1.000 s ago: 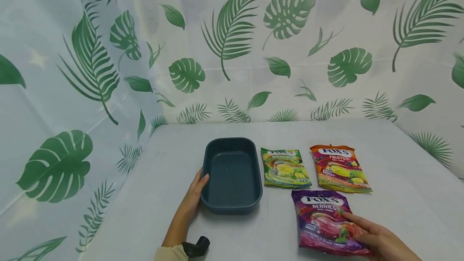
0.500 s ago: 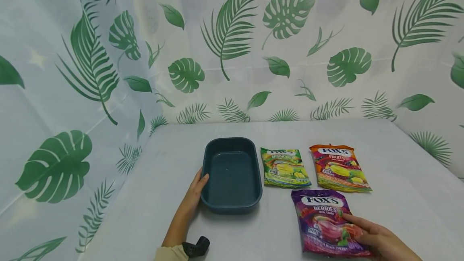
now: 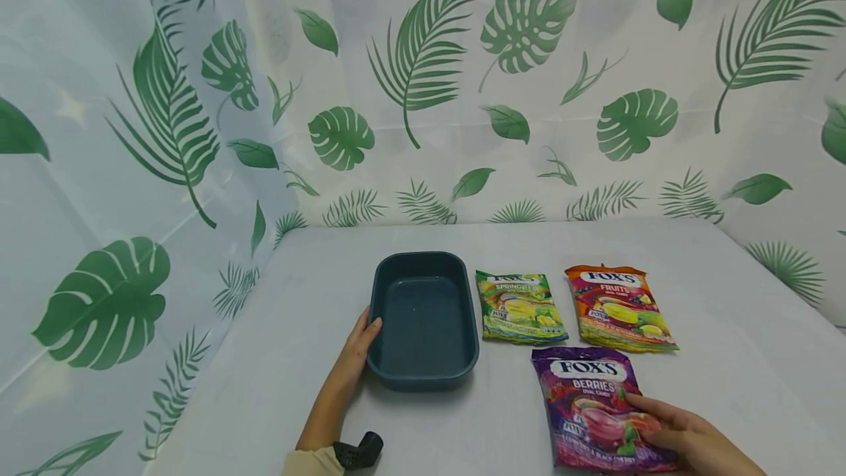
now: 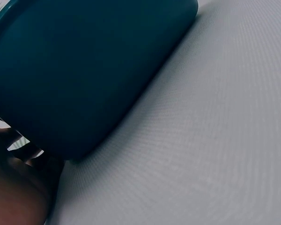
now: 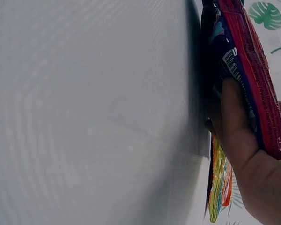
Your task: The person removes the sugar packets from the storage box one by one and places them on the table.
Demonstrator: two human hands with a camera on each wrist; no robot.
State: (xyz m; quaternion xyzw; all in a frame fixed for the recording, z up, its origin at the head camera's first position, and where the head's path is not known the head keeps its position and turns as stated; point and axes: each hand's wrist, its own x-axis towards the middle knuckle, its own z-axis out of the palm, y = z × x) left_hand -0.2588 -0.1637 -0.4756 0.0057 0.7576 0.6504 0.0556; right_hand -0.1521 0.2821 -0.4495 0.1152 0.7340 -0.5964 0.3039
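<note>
A dark blue rectangular plastic tub (image 3: 423, 329) stands on the table. My left hand (image 3: 357, 344) grips its left side, thumb over the rim; the other fingers are mostly hidden by the tub wall. In the left wrist view the tub's outer wall (image 4: 84, 70) is beside that hand. My right hand (image 3: 687, 435) holds the lower right part of a purple berries candy bag (image 3: 588, 402). The right wrist view has this bag (image 5: 253, 75) between the fingers on its two faces, its held edge raised from the table.
A green candy bag (image 3: 518, 307) lies just right of the tub. Right of that lies an orange fruits candy bag (image 3: 621, 307). The white table (image 3: 264, 402) meets a leaf-print curtain (image 3: 423, 94) at the back and sides.
The lower end of the purple candy bag has shifted slightly toward me and tilted in my right hand. My left hand, the tub and the other two bags stay put.
</note>
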